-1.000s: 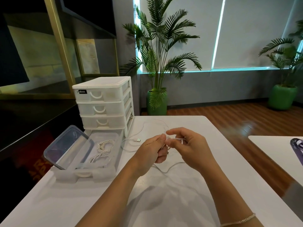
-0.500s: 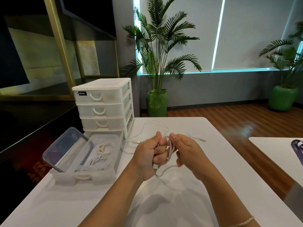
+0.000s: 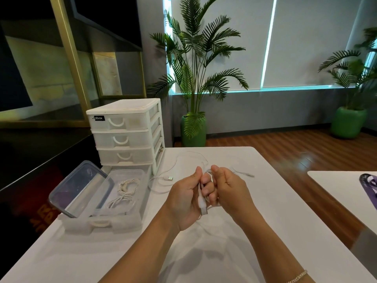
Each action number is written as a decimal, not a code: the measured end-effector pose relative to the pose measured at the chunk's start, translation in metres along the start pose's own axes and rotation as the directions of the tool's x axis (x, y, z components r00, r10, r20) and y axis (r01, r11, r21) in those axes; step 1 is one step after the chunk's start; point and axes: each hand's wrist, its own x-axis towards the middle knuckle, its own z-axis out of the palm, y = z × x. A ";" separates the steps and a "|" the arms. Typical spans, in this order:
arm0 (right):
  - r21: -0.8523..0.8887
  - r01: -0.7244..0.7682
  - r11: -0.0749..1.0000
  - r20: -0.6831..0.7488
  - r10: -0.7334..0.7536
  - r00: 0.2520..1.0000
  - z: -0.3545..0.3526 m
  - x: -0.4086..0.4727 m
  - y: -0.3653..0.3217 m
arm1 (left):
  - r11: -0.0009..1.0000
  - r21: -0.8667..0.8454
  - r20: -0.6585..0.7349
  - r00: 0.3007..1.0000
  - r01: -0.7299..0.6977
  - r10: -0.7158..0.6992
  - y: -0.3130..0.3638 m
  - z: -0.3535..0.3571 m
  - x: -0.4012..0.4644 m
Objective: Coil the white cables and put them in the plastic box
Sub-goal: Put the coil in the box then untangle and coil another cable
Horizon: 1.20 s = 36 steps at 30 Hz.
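My left hand (image 3: 184, 198) grips a white cable (image 3: 202, 203) looped around its fingers, with a plug hanging below the fist. My right hand (image 3: 229, 192) pinches the same cable beside it, fingers closed. The cable's free end (image 3: 243, 173) trails on the table behind my right hand. A second white cable (image 3: 166, 177) with a USB plug lies loose on the table near the drawers. The clear plastic box (image 3: 106, 219) stands at the left, its lid (image 3: 80, 188) propped open, with two coiled white cables (image 3: 124, 193) inside.
A white three-drawer unit (image 3: 124, 132) stands behind the box on the white table (image 3: 204, 252). A second table (image 3: 346, 190) with a purple object (image 3: 370, 185) is at the right. Potted plants (image 3: 193, 127) stand on the wooden floor beyond.
My hands have come together and dropped slightly. The cable is now wrapped in loops around my left fingers, and its plug hangs below the fist.
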 end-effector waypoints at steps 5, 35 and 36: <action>-0.053 0.031 0.998 -0.037 -0.033 0.999 0.000 0.001 0.002 | 1.000 0.018 -0.008 1.000 -0.022 0.022 -0.003 0.000 0.001; -0.500 0.320 0.804 0.111 -0.308 0.945 0.000 -0.008 0.008 | 0.989 0.028 -0.131 0.981 -0.144 0.146 -0.001 -0.006 0.004; -0.483 0.327 0.813 0.101 -0.319 0.942 -0.001 -0.007 0.009 | 0.990 0.008 -0.111 0.984 -0.140 0.140 -0.002 -0.006 0.004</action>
